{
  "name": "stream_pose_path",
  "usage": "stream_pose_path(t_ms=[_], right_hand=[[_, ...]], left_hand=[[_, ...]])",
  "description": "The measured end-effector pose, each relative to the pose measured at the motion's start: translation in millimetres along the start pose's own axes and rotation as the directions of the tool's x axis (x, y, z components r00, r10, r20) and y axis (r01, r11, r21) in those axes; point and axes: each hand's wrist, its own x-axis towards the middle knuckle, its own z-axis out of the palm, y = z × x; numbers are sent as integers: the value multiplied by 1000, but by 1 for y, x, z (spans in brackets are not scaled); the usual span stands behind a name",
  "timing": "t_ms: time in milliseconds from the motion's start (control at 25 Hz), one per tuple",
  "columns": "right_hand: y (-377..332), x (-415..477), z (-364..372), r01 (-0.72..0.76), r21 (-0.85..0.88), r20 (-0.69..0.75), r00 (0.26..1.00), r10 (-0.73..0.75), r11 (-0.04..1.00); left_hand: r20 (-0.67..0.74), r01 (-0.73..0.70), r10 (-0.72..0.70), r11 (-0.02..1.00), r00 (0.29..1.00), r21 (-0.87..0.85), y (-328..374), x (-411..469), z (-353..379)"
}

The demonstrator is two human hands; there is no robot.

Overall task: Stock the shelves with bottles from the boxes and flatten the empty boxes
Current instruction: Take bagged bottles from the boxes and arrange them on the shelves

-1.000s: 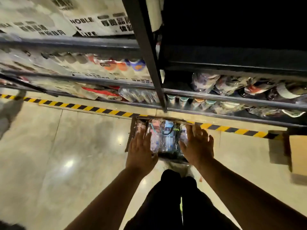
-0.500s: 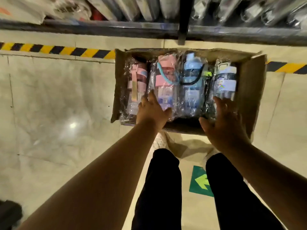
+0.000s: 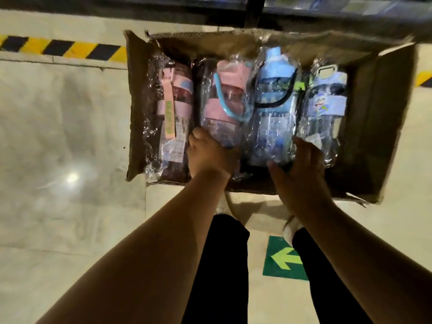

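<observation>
An open box sits on the floor just before a dark shelf. It holds four plastic-wrapped bottles lying side by side: strap bottle, pink bottle, blue bottle, lilac bottle. The left hand curls over the pink bottle's near end. The right hand clasps the blue bottle's near end, fingers between it and the lilac bottle. Hazard tape runs left of the box. Black trouser legs, a white shoe and a green arrow sticker show below.
</observation>
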Motion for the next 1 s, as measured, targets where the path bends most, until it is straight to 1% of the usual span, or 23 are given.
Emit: stream_pose_path(t_ms=[80,200,280,320,400,520,600,680,800,920,960,1000], right_hand=[[-14,19,0,-31,31,6,999,31,999],[-32,56,12,-179,96,44,983,176,979],[-38,77,26,-250,111,70,967,244,962],[-38,84,34,-263,109,59,964,258,958],[-33,95,46,-275,108,-9,961,278,955],[-16,99,49,-243,103,-73,965,251,964],[-10,92,36,-209,182,-49,974,221,961],[-14,69,13,-205,277,-14,976,217,939],[-22,17,-29,-106,346,-30,992,124,932],[-49,-38,-88,1,392,-68,997,28,920],[-63,-58,-112,30,421,-95,995,11,907],[-79,-80,-138,55,492,-123,992,7,869]], left_hand=[[7,-21,21,997,1000,-77,-8,-6,-19],[-68,-20,5,975,998,-220,-21,-9,-47],[-39,1,-13,959,999,-285,-32,-6,-56],[-23,5,-12,953,1000,-302,-37,-4,-59],[-21,-11,5,956,1000,-292,-42,-1,-58],[-57,-41,25,956,998,-291,-42,-2,-54],[-63,-45,28,954,998,-295,-38,-9,-55],[-66,-68,49,944,997,-322,-30,-20,-61],[-90,-144,119,919,989,-368,-4,-50,-79],[-85,-224,208,906,974,-359,37,-98,-109],[-82,-257,244,897,966,-359,51,-119,-123],[-87,-288,276,882,957,-372,66,-141,-142]])
